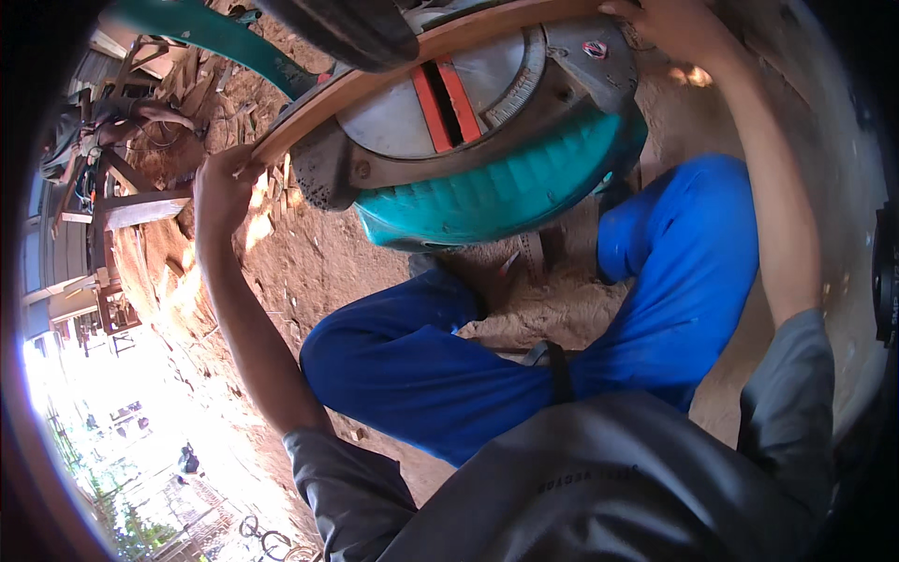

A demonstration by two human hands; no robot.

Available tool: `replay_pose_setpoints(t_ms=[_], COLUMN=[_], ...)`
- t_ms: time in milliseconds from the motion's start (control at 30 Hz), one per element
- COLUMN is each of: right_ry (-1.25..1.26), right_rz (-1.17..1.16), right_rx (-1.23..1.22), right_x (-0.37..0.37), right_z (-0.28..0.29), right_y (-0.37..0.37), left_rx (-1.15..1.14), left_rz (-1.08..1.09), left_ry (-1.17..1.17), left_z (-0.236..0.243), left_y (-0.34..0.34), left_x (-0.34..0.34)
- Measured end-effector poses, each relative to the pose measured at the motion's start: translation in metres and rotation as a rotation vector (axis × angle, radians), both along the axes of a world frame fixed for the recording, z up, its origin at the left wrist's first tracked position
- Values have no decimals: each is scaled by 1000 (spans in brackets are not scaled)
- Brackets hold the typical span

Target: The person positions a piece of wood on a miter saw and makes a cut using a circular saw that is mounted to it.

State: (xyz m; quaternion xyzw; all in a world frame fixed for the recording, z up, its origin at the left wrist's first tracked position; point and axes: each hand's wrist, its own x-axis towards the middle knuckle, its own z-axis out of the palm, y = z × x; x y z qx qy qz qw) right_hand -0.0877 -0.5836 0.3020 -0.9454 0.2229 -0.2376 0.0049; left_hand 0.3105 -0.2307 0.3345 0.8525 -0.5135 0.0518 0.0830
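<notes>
A long narrow wooden strip (375,82) lies across the table of a green and grey mitre saw (496,183), along the far side of its round metal plate. My left hand (223,192) is closed around the strip's left end, beyond the saw's edge. At the other end, my right hand (670,30) has its fingers on the strip, near the top of the view. An orange-red slotted insert (444,105) crosses the metal plate. A dark rounded part of the saw (342,33) hangs over the strip and hides some of what lies behind.
Under the saw is reddish, dusty ground (314,248) with wood scraps. My legs in blue trousers (403,365) are bent close to the saw. Another person (108,126) is at the far left, near a wooden frame (145,211). A curved green piece (225,42) extends behind the saw.
</notes>
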Motion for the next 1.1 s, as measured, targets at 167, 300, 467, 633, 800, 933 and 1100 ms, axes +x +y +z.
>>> replay_pose_setpoints(t_ms=[167,300,467,633,800,933,1100], right_ry=[126,129,96,40,21,113,1], right_rz=[-99,-96,-147,-40,-43,-123,-16], right_rx=[166,140,243,215,54,271,97], right_x=[-1,-1,3,3,-16,-8,-7], right_z=[20,18,22,-20,-18,-1,-4], right_y=[7,4,10,-26,-28,-14,-3], left_rx=[34,30,50,32,-55,-402,-550], left_rz=[-8,-18,-48,54,142,303,263], left_ry=[15,54,16,1,2,358,432], left_z=[-4,-1,-13,-17,27,38,27], left_y=[-5,-4,-6,1,15,52,70], left_x=[14,13,-7,-14,-27,-5,3])
